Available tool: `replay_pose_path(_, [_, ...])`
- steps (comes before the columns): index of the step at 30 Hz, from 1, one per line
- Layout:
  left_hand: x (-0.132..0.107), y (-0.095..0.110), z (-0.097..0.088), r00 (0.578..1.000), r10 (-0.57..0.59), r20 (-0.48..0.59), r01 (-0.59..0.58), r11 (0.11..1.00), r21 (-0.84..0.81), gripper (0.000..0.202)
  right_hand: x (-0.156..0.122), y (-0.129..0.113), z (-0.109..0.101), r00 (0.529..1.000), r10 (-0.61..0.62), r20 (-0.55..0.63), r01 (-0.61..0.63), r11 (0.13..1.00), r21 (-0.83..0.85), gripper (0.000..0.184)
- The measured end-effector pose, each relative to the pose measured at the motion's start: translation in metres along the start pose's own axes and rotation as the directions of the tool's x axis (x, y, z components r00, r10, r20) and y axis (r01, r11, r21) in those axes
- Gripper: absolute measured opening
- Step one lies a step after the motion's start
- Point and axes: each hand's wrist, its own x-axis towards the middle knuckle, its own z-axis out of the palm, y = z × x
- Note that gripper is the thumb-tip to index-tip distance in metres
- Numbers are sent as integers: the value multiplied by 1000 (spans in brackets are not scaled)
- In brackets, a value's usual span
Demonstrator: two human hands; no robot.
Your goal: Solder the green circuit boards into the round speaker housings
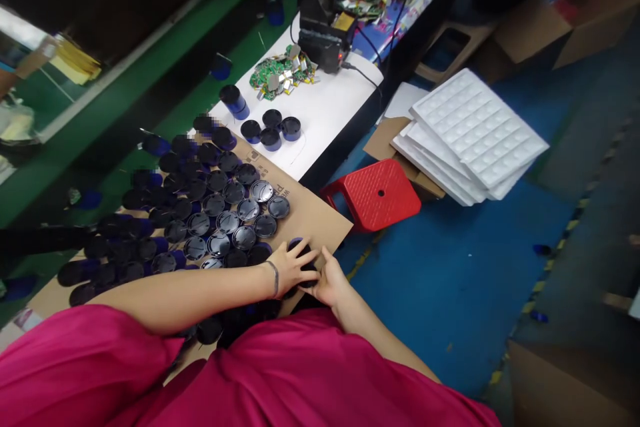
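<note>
At the near right edge of the cardboard sheet (325,217), my left hand (287,269) reaches over dark round cases (296,247), its fingers curved across their tops. My right hand (327,280) meets it from the right, thumb raised and fingers against the side of the same cases. Both hands grip there, partly hiding the cases. Beside my left hand, many black-topped, blue-sided round cases (228,221) stand close together on the cardboard. Some of them are under or behind my left forearm.
A white table (325,120) bears several more cases (271,139), green circuit boards (277,73) and a black soldering station (327,33). A red stool (380,197) and stacked white foam trays (480,127) stand on the blue floor. An open cardboard box (575,27) is at far right.
</note>
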Motion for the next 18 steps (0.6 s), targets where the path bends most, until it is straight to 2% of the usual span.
replay_pose_path(5, [-5, -16, -14, 990, -135, -45, 136, 991, 20, 98, 8, 2, -3, 999, -4, -54, 4, 1000, -4, 38])
replay_pose_path(8, [-8, -20, -16, 983, -174, -55, 175, 984, 22, 85, 12, 3, -5, 998, -4, -69, 3, 1000, -7, 32])
replay_pose_path(10, [-10, -15, -12, 983, -177, -53, 178, 984, 18, 82, 13, 3, -6, 997, 10, -72, -10, 1000, -4, 33])
replay_pose_path(14, [-14, 1, 1, 981, -191, -31, 191, 982, -8, 98, 17, 3, -11, 997, 36, -72, -36, 999, 11, 34])
replay_pose_path(18, [-11, 5, 6, 962, -271, -33, 270, 962, -41, 90, 19, 4, -15, 996, 52, -74, -51, 999, 14, 33])
